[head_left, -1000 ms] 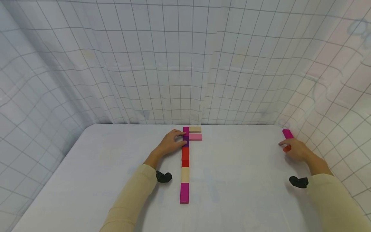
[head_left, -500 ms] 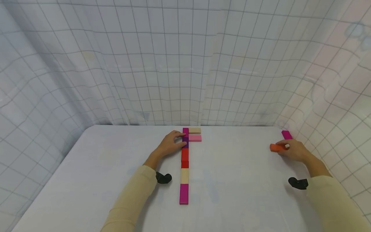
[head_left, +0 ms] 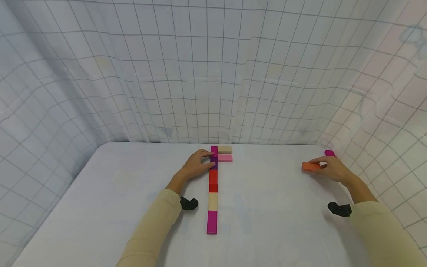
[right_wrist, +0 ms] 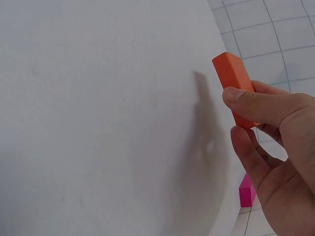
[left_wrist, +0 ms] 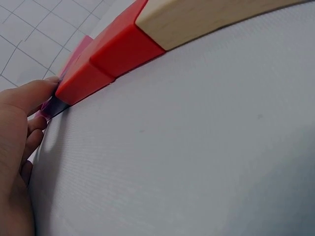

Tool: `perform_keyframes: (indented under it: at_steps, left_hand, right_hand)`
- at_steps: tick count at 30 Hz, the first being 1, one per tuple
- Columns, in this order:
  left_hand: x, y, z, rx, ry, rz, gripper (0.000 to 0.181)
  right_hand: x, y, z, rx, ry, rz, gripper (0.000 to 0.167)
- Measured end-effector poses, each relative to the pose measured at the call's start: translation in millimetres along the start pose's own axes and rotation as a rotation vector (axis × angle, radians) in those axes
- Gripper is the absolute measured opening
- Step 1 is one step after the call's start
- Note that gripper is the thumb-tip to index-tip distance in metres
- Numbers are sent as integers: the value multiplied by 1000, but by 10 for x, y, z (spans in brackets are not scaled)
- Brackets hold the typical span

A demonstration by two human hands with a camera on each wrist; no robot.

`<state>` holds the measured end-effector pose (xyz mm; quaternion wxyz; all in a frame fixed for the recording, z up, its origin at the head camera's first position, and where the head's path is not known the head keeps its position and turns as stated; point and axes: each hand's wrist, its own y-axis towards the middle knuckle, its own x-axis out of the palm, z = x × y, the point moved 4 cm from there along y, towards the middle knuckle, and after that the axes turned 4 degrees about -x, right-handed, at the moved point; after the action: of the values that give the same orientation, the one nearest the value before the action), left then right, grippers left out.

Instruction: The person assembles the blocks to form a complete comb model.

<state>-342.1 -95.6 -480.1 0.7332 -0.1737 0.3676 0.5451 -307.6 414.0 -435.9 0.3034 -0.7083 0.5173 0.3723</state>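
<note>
My right hand (head_left: 333,170) pinches an orange block (head_left: 309,166) between thumb and fingers. The right wrist view shows the orange block (right_wrist: 231,71) lifted off the table, its shadow apart from it. My left hand (head_left: 196,164) rests its fingertips against the far end of a row of blocks, on the magenta block (head_left: 214,149) and the purple block (head_left: 214,161). Nearer in that row lie red blocks (head_left: 213,178), a wooden block (head_left: 212,201) and another magenta block (head_left: 212,222). In the left wrist view, my left thumb lies beside the red block (left_wrist: 81,81).
A pale wooden block (head_left: 225,149) and a pink block (head_left: 225,158) stick out rightward from the row's far end. One more magenta block (head_left: 329,152) lies at the right back corner, partly behind my right hand. Grid-patterned cloth (head_left: 207,92) encloses the white table (head_left: 267,215).
My right hand has picked up the orange block from the right side and moved left with it. My left hand and the row of blocks have stayed in place.
</note>
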Motion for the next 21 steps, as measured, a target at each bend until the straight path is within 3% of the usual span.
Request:
perform_keyframes:
  at_steps: [21]
  left_hand:
    - [-10, 5, 15, -33, -17, -13, 50]
  right_hand:
    - [367, 332, -505, -81, 58, -27, 47]
